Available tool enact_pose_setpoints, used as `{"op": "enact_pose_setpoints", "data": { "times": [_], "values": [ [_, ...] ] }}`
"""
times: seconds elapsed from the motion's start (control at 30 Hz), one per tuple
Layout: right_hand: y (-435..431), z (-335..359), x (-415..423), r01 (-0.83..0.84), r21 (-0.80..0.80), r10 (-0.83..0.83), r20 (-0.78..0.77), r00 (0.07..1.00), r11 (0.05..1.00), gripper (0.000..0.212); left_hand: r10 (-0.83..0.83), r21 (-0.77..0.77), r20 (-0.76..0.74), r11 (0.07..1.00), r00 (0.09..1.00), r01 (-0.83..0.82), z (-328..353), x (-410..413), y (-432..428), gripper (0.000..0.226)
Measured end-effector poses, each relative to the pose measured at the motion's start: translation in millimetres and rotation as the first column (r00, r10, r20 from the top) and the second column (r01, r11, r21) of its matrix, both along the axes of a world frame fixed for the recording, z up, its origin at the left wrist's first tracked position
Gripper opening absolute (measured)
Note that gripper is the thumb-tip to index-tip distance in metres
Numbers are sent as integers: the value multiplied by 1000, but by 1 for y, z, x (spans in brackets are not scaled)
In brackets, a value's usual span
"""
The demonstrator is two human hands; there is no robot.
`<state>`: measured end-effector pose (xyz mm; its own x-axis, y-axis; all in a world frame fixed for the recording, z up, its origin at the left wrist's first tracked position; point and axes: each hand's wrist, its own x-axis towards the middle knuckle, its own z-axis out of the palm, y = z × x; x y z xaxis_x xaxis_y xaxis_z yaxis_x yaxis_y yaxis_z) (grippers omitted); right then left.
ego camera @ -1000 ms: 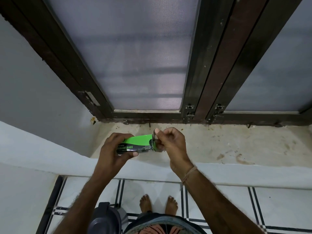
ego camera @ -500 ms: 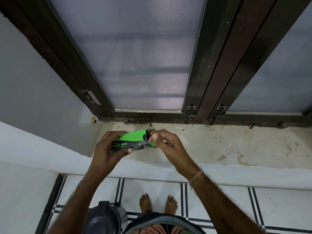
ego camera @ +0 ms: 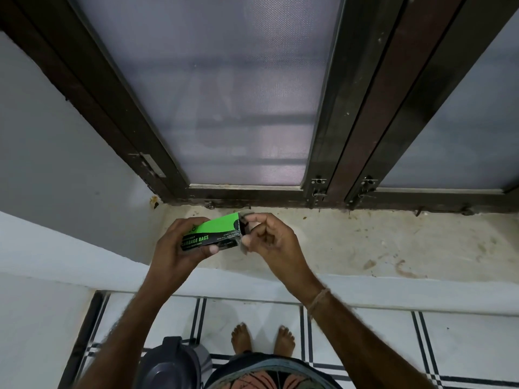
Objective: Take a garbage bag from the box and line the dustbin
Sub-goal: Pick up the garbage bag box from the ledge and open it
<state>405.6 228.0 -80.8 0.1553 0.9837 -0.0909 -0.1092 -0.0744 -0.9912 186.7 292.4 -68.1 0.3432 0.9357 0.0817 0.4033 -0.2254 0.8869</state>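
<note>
Sideways: box [ego camera: 222,226] long axis left-right, flap end toward right hand [ego camera: 276,244].

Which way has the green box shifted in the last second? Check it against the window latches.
Yes: the box has drifted slightly left, away from the left latch, its right end tipping up.

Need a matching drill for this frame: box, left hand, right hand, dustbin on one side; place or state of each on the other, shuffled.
Column 1
1. garbage bag box
2. left hand
3. right hand
4. dustbin

Column 2
A. stands on the tiled floor, at the bottom edge of view
B. green and black, held above the sill
C. grips the box round its body
D. fingertips pinch at the box's open end

Pairs: 1-B, 2-C, 3-D, 4-A
</note>
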Motion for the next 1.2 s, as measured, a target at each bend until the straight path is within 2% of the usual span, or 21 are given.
{"op": "enact_pose_setpoints", "data": {
  "times": [0.23, 0.33, 0.5, 0.67, 0.87, 1.1, 1.2],
  "values": [
    [9, 7, 4, 45, 47, -52, 162, 985, 998, 24, -85, -91, 57, 992, 995, 90, 0, -3, 6, 50],
    [8, 11, 4, 55, 114, -84, 263, 961, 992, 18, -110, -97, 69, 988, 992, 117, -1, -5, 8, 51],
    [7, 15, 7, -21, 205, -80, 472, 878, 979, 5, -149, -99, 78, 983, 986, 156, 1, -4, 7, 50],
    [7, 14, 5, -100, 301, -127, 648, 751, 948, 5, -159, -96, 55, 982, 986, 163, 1, -7, 8, 52],
    [10, 13, 2, -104, 322, -156, 685, 712, 941, 8, -161, -101, 12, 982, 987, 162, 5, -12, 11, 52],
    [14, 16, 5, -76, 350, -151, 580, 801, 934, 10, -128, -140, 75, 981, 989, 137, 10, -11, 16, 52],
    [11, 18, 2, -96, 361, -154, 603, 782, 928, 13, -151, -127, 53, 979, 987, 157, 12, -13, 17, 53]
  ]
}}
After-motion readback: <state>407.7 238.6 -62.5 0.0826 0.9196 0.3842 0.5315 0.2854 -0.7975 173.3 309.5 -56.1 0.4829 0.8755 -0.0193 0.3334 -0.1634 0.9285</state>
